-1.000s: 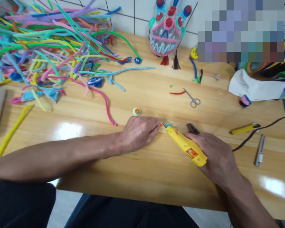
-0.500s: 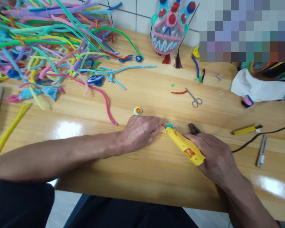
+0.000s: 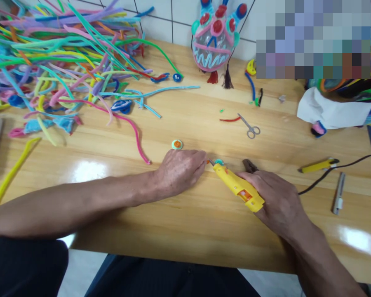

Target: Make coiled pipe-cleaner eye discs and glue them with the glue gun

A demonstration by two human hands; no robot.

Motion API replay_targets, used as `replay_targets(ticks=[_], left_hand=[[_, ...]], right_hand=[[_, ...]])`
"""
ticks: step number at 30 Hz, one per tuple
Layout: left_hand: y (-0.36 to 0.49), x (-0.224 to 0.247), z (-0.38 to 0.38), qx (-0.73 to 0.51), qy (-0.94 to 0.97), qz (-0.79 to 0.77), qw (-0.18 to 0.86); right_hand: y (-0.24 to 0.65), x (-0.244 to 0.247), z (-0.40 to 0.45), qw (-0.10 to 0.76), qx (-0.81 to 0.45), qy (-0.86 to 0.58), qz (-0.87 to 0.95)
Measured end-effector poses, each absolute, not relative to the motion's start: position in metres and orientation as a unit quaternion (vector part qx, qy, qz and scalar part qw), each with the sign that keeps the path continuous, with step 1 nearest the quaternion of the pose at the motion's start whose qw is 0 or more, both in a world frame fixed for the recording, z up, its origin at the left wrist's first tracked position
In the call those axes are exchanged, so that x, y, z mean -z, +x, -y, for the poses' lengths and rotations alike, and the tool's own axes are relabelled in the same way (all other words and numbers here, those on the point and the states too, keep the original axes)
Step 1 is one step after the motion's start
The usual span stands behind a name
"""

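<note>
My right hand (image 3: 275,198) is wrapped round a yellow hot glue gun (image 3: 236,185), its nozzle pointing up and left. The nozzle tip is at the fingertips of my left hand (image 3: 184,171), which are pinched on a small orange piece (image 3: 208,161), mostly hidden. Just beyond the nozzle lies a teal coil (image 3: 219,162), partly covered by the gun. A round mint-green disc with an orange centre (image 3: 177,144) rests on the table above my left hand. Dark plier-like jaws (image 3: 250,165) show beside my right hand.
Tangled pipe cleaners (image 3: 64,53) cover the back left. Small scissors (image 3: 250,127) lie past my hands. At right are a yellow cutter (image 3: 318,166), a grey cutter (image 3: 339,194) and a black cord (image 3: 315,185). A decorated monster mask (image 3: 212,45) leans at the wall.
The whole view has shifted slightly, so everything sits a little further left. My hands and the glue gun keep nearly the same positions relative to each other.
</note>
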State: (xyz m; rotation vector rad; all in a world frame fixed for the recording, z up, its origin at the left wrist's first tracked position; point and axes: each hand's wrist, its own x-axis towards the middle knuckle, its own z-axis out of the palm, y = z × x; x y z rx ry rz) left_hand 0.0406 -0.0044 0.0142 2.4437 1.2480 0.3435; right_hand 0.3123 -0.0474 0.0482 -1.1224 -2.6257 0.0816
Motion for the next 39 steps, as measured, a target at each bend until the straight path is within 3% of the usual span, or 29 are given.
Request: replay_targets(ticks=[23, 39], left_hand=[[0.0404, -0.0172, 0.0041, -0.091, 0.874, -0.439, 0.189], [0.0377, -0.0098, 0.0042, -0.168, 0.871, -0.425, 0.18]], right_hand=[[0.3133, -0.0435, 0.0478, 0.129, -0.039, -0.395, 0.909], [0.3128, -0.0449, 0.0484, 0.129, -0.053, -0.4, 0.906]])
